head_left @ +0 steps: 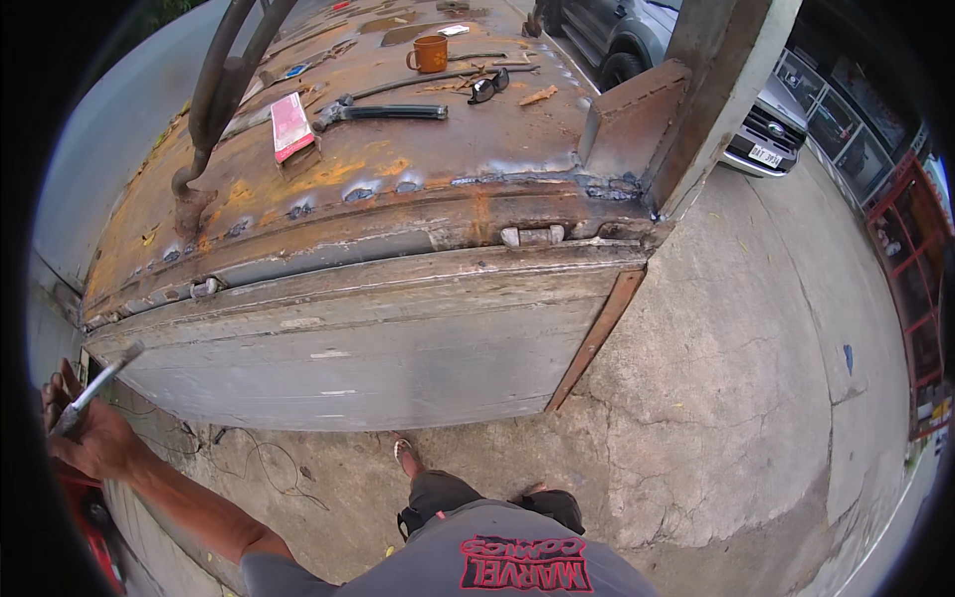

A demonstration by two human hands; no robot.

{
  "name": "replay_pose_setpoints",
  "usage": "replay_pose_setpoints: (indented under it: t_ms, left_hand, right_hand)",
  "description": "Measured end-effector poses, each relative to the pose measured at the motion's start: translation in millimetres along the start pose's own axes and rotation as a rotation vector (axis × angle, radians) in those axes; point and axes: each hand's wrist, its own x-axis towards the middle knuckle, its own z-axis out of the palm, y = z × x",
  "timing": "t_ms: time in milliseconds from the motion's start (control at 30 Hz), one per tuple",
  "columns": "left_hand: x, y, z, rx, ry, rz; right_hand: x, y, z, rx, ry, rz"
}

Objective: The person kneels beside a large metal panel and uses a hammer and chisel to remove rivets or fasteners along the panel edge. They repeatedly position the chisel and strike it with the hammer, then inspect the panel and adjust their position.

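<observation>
Out at the far left, my left hand (95,443) is raised with its fingers closed around a slim tool with a pale shaft (96,385). The tool's tip is flattened and brownish, its lower end is dark, and its exact kind is unclear. It points up and to the right, beside the left end of a hanging grey metal tailgate (368,348). My right hand does not show. Above the tailgate spreads a rusty steel truck bed (418,159) with rough weld spots along its edge. On it lie a hammer with a black grip (383,112) and a pink-and-white box (291,127).
Farther back on the bed are an orange mug (428,55), sunglasses (487,87) and a long rod (428,82). A bent pipe (209,109) rises at left, a steel post (711,109) at right. Cables (269,458) trail over the concrete. A grey vehicle (766,129) stands beyond.
</observation>
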Motion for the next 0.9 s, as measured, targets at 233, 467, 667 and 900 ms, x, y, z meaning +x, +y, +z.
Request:
replay_pose_setpoints:
  t_ms: [233,467,667,900]
  left_hand:
    - [-270,25,278,0.410,-0.990,-1.086]
    - [-577,26,319,0.143,-1.790,-1.378]
    - [-686,-10,425,0.307,-1.727,-1.561]
    - [-699,-68,562,0.452,-1.896,-1.450]
  right_hand:
    - [50,9,-160,-0.036,0.085,-0.057]
    - [21,-160,-242,-0.077,0.090,-0.479]
    - [25,-267,-322,-0.451,-0.026,-0.666]
    - [58,-339,-411,-0.789,-0.070,-0.763]
